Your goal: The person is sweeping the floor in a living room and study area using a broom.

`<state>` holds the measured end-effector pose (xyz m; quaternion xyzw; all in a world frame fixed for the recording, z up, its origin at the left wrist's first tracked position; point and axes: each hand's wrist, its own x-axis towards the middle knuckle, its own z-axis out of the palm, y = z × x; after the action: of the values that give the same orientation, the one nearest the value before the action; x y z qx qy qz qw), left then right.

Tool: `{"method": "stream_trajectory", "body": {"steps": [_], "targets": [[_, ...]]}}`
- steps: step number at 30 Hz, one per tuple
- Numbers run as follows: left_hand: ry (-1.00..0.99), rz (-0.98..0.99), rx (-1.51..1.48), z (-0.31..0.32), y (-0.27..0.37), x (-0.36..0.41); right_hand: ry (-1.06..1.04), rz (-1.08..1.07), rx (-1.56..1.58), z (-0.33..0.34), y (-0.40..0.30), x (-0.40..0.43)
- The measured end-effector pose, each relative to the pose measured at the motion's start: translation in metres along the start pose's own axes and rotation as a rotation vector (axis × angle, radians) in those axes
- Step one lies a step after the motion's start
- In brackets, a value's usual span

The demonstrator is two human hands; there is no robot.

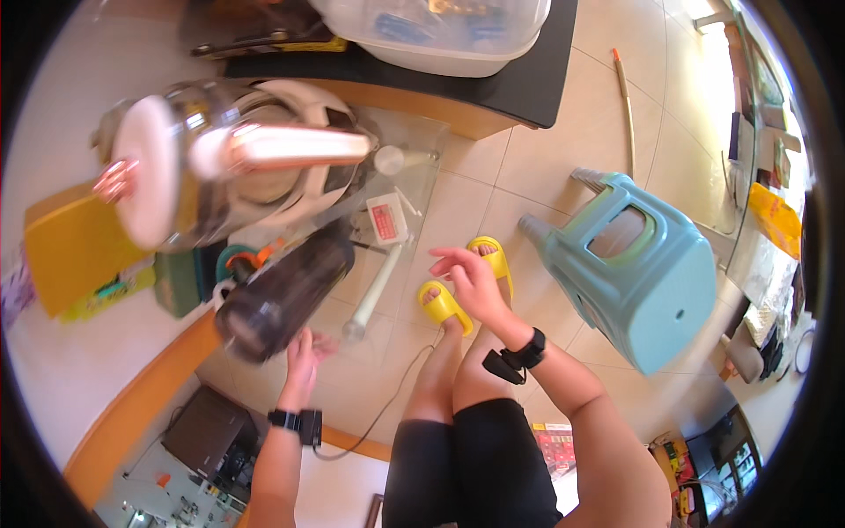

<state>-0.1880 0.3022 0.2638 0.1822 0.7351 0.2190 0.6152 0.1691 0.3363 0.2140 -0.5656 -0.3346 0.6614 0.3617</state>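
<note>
My left hand (307, 360) is beside a dark, see-through tumbler or bottle (284, 294), its fingers blurred and holding nothing that I can see. Whether it touches the tumbler I cannot tell. My right hand (474, 280) hangs above the floor near my feet, empty, with bent fingers apart. Behind the tumbler stands a glass kettle with a white lid (148, 171), a copper-coloured knob (117, 179) and a white-and-copper handle (297, 145). Both rest on a glass-topped table (422, 142). A small white box with a red label (387, 220) shows near the table's edge.
A blue plastic stool (667, 297) stands right on the tiled floor, near a thin stick (624, 105). A black-topped cabinet (548, 86) carries a clear plastic tub (455, 63). Yellow (82, 244) and green (178, 284) boxes are at left. A cable (396, 396) trails from my left wrist.
</note>
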Motion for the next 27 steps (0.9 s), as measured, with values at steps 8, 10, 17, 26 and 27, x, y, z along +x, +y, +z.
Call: {"method": "stream_trajectory", "body": {"steps": [8,10,17,26,27], "targets": [[-0.142,-0.102,0.155,-0.022,0.019,0.025,0.12,0.153,0.055,0.012,-0.041,-0.022],[-0.053,-0.072,-0.175,-0.066,0.008,0.031,0.189,-0.019,-0.242,0.032,-0.043,-0.017],[0.063,-0.199,-0.098,-0.11,0.047,0.062,0.202,0.03,-0.26,0.066,-0.019,0.001],[-0.013,-0.017,0.066,-0.145,0.087,0.078,0.151,0.295,-0.188,0.111,0.007,-0.042],[-0.06,-0.039,0.071,-0.146,0.093,0.078,0.167,0.296,-0.184,0.118,0.012,-0.051]]}}
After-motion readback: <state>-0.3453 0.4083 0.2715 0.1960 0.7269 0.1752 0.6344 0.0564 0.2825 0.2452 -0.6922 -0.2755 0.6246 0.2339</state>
